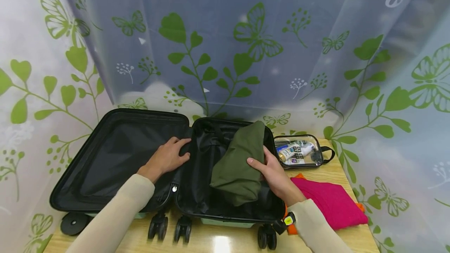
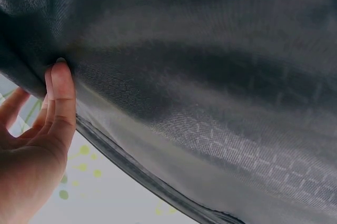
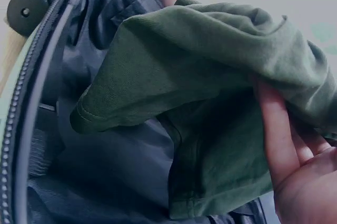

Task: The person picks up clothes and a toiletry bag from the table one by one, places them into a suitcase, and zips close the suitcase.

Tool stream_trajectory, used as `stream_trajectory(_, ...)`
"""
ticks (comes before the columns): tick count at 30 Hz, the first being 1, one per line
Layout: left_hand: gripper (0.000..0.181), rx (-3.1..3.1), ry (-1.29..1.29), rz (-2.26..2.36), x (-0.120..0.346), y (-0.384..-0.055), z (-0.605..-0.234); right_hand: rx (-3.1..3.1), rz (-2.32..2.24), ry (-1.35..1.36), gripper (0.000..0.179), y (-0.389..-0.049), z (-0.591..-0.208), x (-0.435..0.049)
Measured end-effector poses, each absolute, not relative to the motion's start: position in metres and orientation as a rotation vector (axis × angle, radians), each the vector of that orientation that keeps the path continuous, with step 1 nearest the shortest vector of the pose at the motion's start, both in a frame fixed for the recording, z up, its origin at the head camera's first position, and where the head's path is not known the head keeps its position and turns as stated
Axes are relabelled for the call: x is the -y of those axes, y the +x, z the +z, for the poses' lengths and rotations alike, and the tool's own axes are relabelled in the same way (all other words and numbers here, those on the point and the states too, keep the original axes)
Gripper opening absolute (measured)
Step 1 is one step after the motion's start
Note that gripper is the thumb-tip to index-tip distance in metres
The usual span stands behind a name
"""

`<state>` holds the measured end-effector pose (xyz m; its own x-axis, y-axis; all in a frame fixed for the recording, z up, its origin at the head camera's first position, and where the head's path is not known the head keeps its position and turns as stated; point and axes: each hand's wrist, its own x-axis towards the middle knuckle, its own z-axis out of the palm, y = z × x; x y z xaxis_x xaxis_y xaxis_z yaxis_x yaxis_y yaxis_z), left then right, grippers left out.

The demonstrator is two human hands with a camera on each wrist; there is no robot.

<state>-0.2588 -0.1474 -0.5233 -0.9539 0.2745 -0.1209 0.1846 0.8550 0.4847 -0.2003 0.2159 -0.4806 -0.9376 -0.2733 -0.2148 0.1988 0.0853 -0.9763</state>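
Note:
My right hand (image 1: 272, 173) holds a folded olive-green garment (image 1: 239, 163) over the right half of an open black-lined suitcase (image 1: 200, 202), thumb on top of the cloth. In the right wrist view, the garment (image 3: 158, 61) droops in loose folds with stitched hems, and fingers (image 3: 276, 129) press into it. My left hand (image 1: 168, 155) lies near the hinge between the two suitcase halves, fingers loosely spread. Up close in the left wrist view, a fingertip of the left hand (image 2: 45, 124) touches the dark lining (image 2: 184, 87) beside its edge.
A clear toiletry pouch (image 1: 299, 151) with tubes inside sits right of the suitcase. Nearer lie a folded pink garment (image 1: 330, 202) and orange cloth (image 1: 292, 229) on the wooden table (image 1: 214, 241). A butterfly-patterned curtain (image 1: 218, 50) hangs behind. Suitcase wheels (image 1: 158, 225) point toward me.

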Motion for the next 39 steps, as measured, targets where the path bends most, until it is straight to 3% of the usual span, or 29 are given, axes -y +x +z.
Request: stream_trajectory(39,0.061,-2.832,0.357,0.707,0.148,-0.261,-0.524,-2.005,-1.799,-0.120,0.072,-0.201,-0.507,-0.216)
